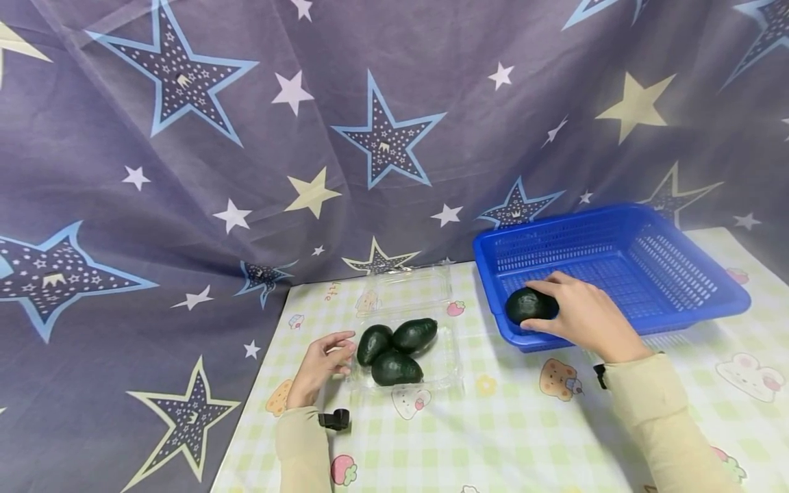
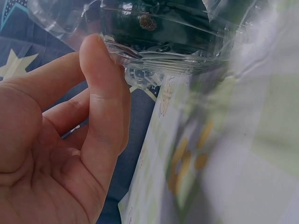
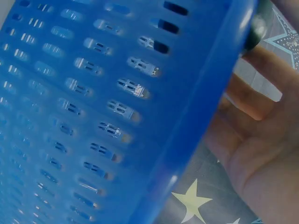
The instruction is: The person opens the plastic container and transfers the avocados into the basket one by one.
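In the head view, my right hand (image 1: 585,311) holds a dark green avocado (image 1: 525,306) at the left front corner of a blue plastic basket (image 1: 709,301), thumb and fingers around the fruit. The right wrist view shows the basket's slotted side (image 3: 112,84) covering part of that hand, with only a bit of the avocado (image 3: 259,25) visible. Three avocados (image 1: 394,366) lie together in a clear plastic clamshell box (image 1: 446,352). My left hand (image 1: 323,363) has loosely bent fingers right at the box's left rim, also seen in the left wrist view, beside the clear plastic (image 2: 173,60).
The box's clear lid (image 1: 409,284) is folded back towards the rear. A checked tablecloth (image 1: 431,438) with cartoon prints covers the table. Behind the table hangs a dark curtain (image 1: 419,219) with stars, close to the basket's back rim.
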Tool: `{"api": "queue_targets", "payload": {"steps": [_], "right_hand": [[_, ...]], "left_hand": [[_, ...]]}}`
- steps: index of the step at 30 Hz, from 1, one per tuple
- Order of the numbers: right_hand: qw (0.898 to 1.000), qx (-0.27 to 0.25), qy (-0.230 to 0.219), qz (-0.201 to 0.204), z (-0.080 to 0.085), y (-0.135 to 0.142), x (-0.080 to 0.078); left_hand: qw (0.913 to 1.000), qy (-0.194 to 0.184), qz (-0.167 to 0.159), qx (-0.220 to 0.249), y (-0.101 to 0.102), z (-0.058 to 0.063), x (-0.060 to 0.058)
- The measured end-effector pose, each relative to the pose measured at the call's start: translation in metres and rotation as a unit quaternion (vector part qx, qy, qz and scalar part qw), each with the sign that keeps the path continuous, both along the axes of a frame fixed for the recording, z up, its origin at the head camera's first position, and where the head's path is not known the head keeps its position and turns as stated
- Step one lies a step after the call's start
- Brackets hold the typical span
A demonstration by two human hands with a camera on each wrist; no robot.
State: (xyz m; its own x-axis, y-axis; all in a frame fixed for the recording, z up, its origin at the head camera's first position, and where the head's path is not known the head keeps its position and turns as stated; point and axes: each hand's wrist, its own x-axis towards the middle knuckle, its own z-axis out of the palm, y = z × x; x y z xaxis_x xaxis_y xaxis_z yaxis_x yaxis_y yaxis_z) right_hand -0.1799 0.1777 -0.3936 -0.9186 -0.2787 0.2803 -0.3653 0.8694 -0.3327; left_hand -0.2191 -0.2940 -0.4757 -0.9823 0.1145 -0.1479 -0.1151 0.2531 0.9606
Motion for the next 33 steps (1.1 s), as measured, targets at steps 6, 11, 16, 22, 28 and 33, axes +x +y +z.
{"api": "queue_targets", "payload": {"steps": [6,11,16,22,28,33], "right_hand": [[1.0,0.01,-0.028,-0.007,-0.004,0.0,-0.004],[0.999,0.01,-0.049,-0.008,-0.008,-0.001,-0.008],[0.998,0.007,-0.06,-0.003,-0.013,-0.002,-0.012],[0.998,0.009,-0.065,0.002,-0.017,-0.001,-0.018],[0.996,0.004,-0.089,0.009,-0.019,0.002,-0.027],[0.993,0.004,-0.121,-0.005,-0.022,0.009,-0.034]], "left_hand": [[1.0,0.001,0.002,0.005,0.0,0.0,0.0],[1.0,0.003,0.005,0.007,-0.001,-0.001,0.0],[1.0,0.006,0.003,0.005,-0.002,-0.001,0.001],[0.9999,0.0,0.008,0.012,-0.003,0.0,0.003],[0.9999,0.002,0.007,0.013,-0.003,0.002,0.002],[0.9999,0.003,0.001,0.01,-0.002,0.001,0.0]]}}
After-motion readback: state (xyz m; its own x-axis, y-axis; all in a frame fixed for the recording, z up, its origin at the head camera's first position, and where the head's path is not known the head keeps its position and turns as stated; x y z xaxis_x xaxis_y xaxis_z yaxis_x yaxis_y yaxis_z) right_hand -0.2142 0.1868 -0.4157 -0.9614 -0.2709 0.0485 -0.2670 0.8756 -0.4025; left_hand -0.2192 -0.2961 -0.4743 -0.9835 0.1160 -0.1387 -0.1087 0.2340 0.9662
